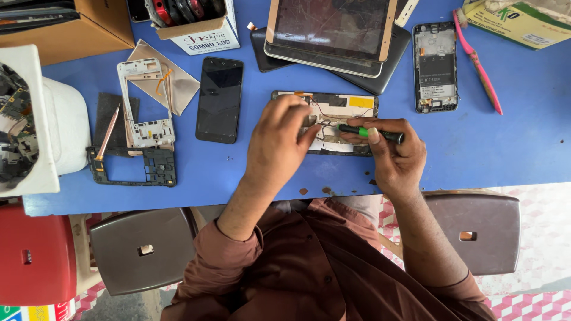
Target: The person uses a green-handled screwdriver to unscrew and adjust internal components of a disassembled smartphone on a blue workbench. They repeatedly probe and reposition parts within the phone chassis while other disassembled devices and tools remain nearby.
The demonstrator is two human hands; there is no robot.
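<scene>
An opened phone (pixel 345 107) with its back off lies on the blue table (pixel 511 148), showing wires and a yellow patch. My left hand (pixel 279 139) rests on its left half, fingers pressing down on the inside. My right hand (pixel 392 151) grips a green and black screwdriver (pixel 369 132) lying nearly level, its tip pointing left into the phone's middle.
A black phone (pixel 219 100) lies left of the opened one. A white phone frame (pixel 144 104), a black frame (pixel 140 167) and a copper-coloured tool (pixel 109 132) are further left. Stacked tablets (pixel 333 32), another opened phone (pixel 435 66), a pink toothbrush (pixel 477 62) and boxes (pixel 196 27) sit behind.
</scene>
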